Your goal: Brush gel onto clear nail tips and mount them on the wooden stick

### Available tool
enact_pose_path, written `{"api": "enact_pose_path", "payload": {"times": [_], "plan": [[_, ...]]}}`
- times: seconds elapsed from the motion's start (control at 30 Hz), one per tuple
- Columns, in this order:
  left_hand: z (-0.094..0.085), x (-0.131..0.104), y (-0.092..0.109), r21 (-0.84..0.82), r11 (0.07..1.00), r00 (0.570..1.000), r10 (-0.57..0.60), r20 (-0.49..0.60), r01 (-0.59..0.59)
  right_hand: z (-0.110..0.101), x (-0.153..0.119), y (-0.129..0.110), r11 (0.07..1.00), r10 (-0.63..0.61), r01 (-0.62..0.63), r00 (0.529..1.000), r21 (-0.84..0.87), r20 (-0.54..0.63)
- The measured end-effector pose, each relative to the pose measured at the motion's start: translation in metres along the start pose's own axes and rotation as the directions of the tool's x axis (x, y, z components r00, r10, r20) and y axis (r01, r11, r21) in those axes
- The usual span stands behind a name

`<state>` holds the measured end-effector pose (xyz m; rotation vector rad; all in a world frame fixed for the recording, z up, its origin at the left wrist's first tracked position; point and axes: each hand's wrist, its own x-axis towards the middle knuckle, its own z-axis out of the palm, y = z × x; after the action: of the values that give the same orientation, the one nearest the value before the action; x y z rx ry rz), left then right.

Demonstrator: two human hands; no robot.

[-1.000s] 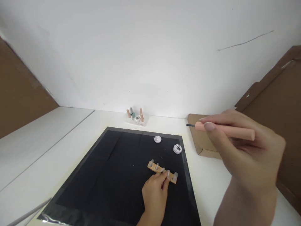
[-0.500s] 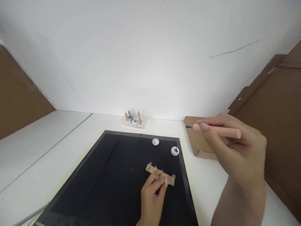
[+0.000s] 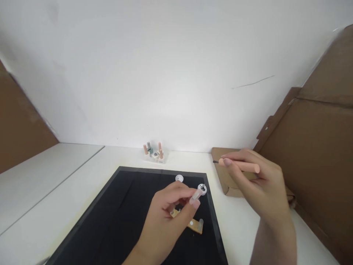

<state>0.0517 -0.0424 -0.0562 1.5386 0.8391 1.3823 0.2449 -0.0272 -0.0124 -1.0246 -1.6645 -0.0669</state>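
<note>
My left hand (image 3: 168, 217) pinches a clear false nail tip (image 3: 196, 195) between thumb and fingertips, above the black mat. Under that hand lies a narrow tan display stand (image 3: 196, 226), partly hidden, with a clear nail tip (image 3: 201, 223) on its right end and a bare white round spot beside it. In my right hand (image 3: 261, 187) is a nail polish brush (image 3: 242, 166), gripped by its peach cap, its dark bristles pointing left. The brush is apart from the held nail tip. A small white round jar (image 3: 202, 189) with silvery contents and a white lid (image 3: 179, 178) sit behind.
Several polish bottles stand in a clear holder (image 3: 154, 159) against the white wall. The black mat (image 3: 110, 213) covers much of the white table (image 3: 68, 180). A flat cardboard box (image 3: 231, 187) lies at right, near a tall cardboard panel (image 3: 311, 147).
My left hand has lifted the nail tip off the stand and raised it toward me. The right hand with the brush has shifted left and slightly down in view; the whole view has tilted up.
</note>
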Motion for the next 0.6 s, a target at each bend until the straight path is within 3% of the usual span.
{"api": "enact_pose_path", "payload": {"times": [0.2, 0.33, 0.47, 0.6], "plan": [[0.009, 0.027, 0.017, -0.207, 0.960, 0.982, -0.176, 0.073, 0.188, -0.010, 0.005, -0.002, 0.997, 0.081, -0.080, 0.994, -0.015, 0.070], [0.004, 0.041, 0.014, -0.244, 0.943, 0.972, -0.234, 0.003, 0.228, -0.012, 0.007, 0.005, 0.972, 0.230, -0.212, 0.940, -0.097, 0.251], [-0.010, 0.053, 0.010, -0.287, 0.915, 0.951, -0.306, -0.042, 0.282, -0.001, 0.007, 0.024, 0.890, 0.455, -0.370, 0.755, -0.267, 0.472], [-0.031, 0.063, 0.005, -0.238, 0.909, 0.936, -0.352, 0.003, 0.342, 0.023, 0.007, 0.051, 0.779, 0.627, -0.450, 0.536, -0.438, 0.565]]}}
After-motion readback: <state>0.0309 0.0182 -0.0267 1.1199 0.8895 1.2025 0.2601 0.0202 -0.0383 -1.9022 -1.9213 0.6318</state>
